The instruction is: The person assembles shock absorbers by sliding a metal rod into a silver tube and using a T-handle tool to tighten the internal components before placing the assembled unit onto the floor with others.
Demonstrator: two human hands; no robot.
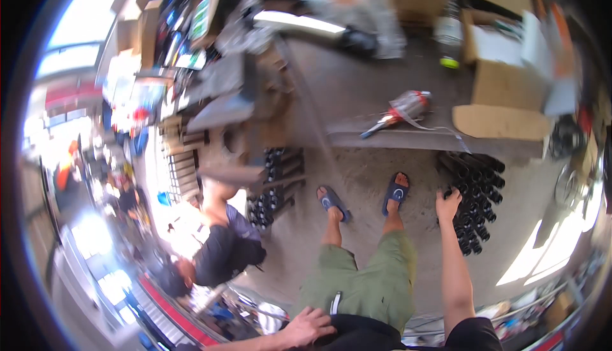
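Note:
My right hand [449,207] reaches down to a stack of black tubes [475,207] on the floor beside the bench. Its thumb and fingers close round the end of one black tube [449,192] at the stack's left side. Against my waist, at the hem of my black shirt, lies my left hand [308,327]. Its fingers are loosely bent and a little apart, with nothing visible in them. Above my feet, on the dark workbench [370,89], a tool wrapped in clear plastic [405,110] lies near the edge, a strip trailing from it.
An open cardboard box [510,83] and a bottle [449,35] stand on the bench. Another person [223,249] bends at the left, near a second stack of black tubes [261,209]. Blurred metal machinery [229,102] stands left of the bench.

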